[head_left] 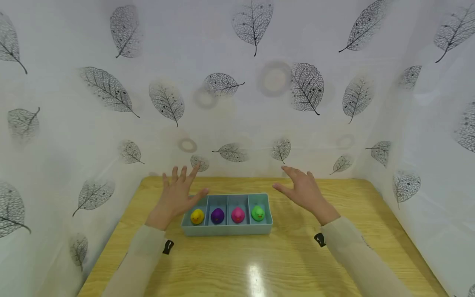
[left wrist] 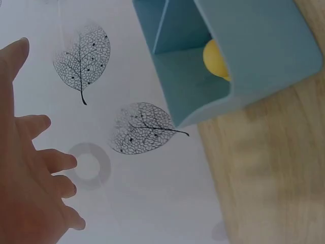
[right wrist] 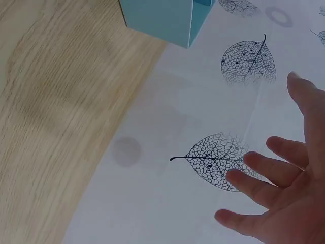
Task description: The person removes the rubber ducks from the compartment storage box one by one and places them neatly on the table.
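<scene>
A pale blue-green divided tray [head_left: 227, 230] rests on the wooden table, one small rubber duck in each compartment. From left to right they are a yellow duck [head_left: 197, 216], a purple duck [head_left: 217, 215], a pink duck [head_left: 238, 215] and a green duck [head_left: 257, 213]. My left hand [head_left: 176, 198] hovers by the tray's left end with fingers spread, holding nothing. Beyond the right end, my right hand [head_left: 306, 192] is raised with its fingers extended and nothing in them. The left wrist view shows part of the yellow duck [left wrist: 216, 58] behind the tray wall.
The wooden table [head_left: 237, 264] runs back to a white curtain [head_left: 237, 123] printed with dark leaves, which also encloses both sides. Dark straps or clips [head_left: 168, 247] show at the wrists.
</scene>
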`<state>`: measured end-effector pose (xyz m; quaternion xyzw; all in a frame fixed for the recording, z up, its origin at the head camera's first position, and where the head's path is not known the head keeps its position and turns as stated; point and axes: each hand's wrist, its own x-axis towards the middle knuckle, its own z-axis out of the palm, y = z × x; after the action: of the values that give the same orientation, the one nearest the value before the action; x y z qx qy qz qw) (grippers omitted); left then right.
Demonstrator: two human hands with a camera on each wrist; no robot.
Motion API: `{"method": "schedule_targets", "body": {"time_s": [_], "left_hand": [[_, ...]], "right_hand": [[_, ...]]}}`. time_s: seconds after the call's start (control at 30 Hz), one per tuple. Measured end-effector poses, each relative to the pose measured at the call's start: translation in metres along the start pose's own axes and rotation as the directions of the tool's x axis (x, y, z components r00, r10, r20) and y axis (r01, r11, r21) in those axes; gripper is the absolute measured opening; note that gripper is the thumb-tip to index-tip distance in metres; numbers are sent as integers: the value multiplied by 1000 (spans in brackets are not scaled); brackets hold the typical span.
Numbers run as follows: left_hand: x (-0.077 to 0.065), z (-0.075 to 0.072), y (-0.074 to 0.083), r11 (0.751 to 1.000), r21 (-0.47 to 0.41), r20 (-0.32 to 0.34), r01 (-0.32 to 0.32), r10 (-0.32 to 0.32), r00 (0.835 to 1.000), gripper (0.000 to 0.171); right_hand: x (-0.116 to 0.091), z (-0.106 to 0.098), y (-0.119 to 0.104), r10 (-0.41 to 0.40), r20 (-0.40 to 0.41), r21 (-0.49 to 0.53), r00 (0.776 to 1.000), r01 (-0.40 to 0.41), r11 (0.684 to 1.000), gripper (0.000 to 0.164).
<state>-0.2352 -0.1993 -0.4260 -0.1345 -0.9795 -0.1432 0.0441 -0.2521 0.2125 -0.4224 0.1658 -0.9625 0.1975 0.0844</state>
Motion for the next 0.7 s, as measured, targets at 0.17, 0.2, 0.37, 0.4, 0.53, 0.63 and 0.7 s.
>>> {"method": "schedule_targets", "body": {"time_s": [0.17,0.2,0.37,0.4,0.53,0.63,0.7], "left_hand": [[-9,8,-8,999,-53,-5,7,-7,1000,90],[-11,9,-9,998,-61,-7,9,-9,1000,89],[-19,18,-17,996,-93,-6,10,-11,1000,88],[-20,20,-19,995,-103,-6,9,-10,1000,87],[-28,31,-26,989,-146,-3,12,-12,1000,86],[-33,39,-30,987,-161,-3,15,-16,1000,84],[-36,43,-32,987,-160,-5,15,-16,1000,83]], "right_hand": [[0,8,-2,-16,-80,147,997,27,989,57],[0,10,-3,-16,-93,178,996,32,983,53],[0,20,-6,3,-89,319,996,25,947,40],[-1,22,-5,7,-77,341,997,20,940,39],[-3,32,-4,7,-15,400,1000,-1,917,42],[-4,38,-4,-5,28,411,1000,-7,912,45],[-4,42,-4,-18,46,403,999,-2,915,46]]}}
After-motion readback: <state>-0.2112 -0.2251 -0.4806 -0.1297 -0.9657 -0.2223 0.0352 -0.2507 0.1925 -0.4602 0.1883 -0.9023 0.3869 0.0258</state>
